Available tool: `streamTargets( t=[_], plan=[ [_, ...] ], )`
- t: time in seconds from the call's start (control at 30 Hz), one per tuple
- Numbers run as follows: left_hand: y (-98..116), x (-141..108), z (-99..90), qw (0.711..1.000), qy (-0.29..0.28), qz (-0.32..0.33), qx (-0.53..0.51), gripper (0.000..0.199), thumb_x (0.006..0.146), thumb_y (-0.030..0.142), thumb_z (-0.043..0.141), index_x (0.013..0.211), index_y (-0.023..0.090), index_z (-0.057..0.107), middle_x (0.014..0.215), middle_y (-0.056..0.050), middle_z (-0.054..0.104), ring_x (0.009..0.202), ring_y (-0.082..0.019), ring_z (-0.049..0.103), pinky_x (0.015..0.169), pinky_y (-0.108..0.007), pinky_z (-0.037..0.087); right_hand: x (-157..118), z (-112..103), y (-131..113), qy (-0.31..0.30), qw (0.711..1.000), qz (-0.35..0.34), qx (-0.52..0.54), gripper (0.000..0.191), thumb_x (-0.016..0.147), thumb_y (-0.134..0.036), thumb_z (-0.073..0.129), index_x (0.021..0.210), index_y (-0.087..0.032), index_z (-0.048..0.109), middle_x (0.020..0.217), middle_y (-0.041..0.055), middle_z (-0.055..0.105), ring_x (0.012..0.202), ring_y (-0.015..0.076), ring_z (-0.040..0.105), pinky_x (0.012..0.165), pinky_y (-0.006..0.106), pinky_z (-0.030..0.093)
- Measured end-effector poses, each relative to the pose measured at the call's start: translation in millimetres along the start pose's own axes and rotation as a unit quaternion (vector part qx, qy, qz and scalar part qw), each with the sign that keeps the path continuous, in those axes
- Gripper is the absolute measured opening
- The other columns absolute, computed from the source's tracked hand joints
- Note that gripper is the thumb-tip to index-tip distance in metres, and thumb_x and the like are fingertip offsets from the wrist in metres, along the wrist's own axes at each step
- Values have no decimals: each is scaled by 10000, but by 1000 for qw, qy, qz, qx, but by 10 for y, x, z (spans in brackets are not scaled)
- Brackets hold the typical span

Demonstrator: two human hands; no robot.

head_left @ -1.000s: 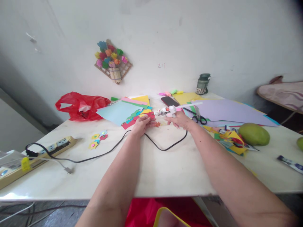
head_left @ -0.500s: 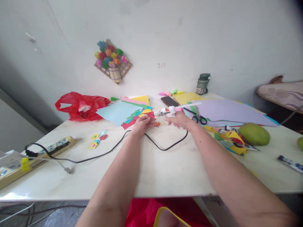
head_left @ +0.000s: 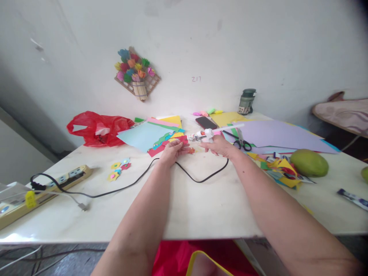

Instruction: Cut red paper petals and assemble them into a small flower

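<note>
Near the middle of the table, my right hand is wrapped round a white glue gun, with a pale glue stick jutting from its back to the right. The gun's nozzle points left, over red paper. My left hand has its fingers pressed together on the edge of a red paper piece, part of a layered strip of wavy coloured paper. A small orange-red piece lies by my left fingertips. The gun's black cord loops below both hands.
Behind are a phone, a light blue sheet and a red bag. To the right lie scissors, purple paper, scraps and a green mango. Paper flowers and a power strip are left.
</note>
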State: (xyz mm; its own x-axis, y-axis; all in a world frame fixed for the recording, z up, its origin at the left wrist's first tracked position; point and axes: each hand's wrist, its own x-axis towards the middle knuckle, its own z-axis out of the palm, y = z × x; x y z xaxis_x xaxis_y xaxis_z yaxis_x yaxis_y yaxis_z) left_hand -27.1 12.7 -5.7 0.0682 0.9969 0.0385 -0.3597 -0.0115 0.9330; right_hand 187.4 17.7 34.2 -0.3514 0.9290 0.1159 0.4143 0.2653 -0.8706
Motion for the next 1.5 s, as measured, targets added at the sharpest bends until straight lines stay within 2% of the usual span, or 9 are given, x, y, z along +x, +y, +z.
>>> streamTargets(
  t=[0.2,0.37,0.6,0.7,0.87,1.07,1.37,1.5],
  plan=[
    [-7,10,-10,1000,-6,3,-2,65,819,114,649,797,82,597,855,-129,716,750,-195,711,807,-366,572,22,2,32,-1,1000,-2,-6,243,795,-357,673,723,-137,600,598,22,628,358,47,393,322,184,317],
    [-11,19,-15,1000,-6,-1,6,60,824,116,643,799,80,602,847,-131,717,730,-188,709,792,-359,579,21,1,30,-1,1000,-6,-13,258,803,-346,666,673,-142,576,573,15,605,354,47,389,325,186,319],
    [-17,26,-24,1000,-9,1,5,61,819,123,648,817,73,613,863,-137,717,733,-191,711,788,-361,583,-81,-4,-143,8,998,30,-46,261,829,-301,644,639,-148,551,428,-38,480,340,52,367,327,180,288],
    [-16,25,-28,1000,-11,0,3,63,817,122,652,820,72,614,862,-136,717,730,-189,711,760,-338,585,-97,-6,-178,8,998,42,-51,236,835,-285,640,662,-149,553,425,-44,472,338,55,366,325,182,284],
    [-13,22,-27,1000,-13,3,1,86,806,133,672,816,70,615,860,-140,716,731,-194,713,745,-329,586,-39,3,-92,1,999,16,-30,219,821,-289,654,685,-145,561,524,-17,543,351,49,384,331,185,310],
    [-11,23,-15,1000,-8,0,8,48,833,111,619,821,64,622,858,-142,717,729,-192,713,725,-311,586,-24,15,-59,2,999,15,-30,238,809,-321,667,678,-148,568,467,-27,501,356,60,393,341,184,323],
    [-24,24,-16,1000,-6,5,-2,70,810,122,651,772,84,606,832,-121,712,739,-205,713,841,-414,569,-22,26,-69,12,1000,16,-23,225,815,-301,660,684,-150,558,492,-23,506,355,59,382,331,188,321],
    [-16,19,-10,1000,-7,3,0,76,807,127,658,773,86,603,834,-120,712,734,-201,713,842,-410,570,-54,19,-126,16,999,26,-31,226,828,-287,647,674,-153,550,451,-36,477,348,57,376,331,180,308]
  ],
)
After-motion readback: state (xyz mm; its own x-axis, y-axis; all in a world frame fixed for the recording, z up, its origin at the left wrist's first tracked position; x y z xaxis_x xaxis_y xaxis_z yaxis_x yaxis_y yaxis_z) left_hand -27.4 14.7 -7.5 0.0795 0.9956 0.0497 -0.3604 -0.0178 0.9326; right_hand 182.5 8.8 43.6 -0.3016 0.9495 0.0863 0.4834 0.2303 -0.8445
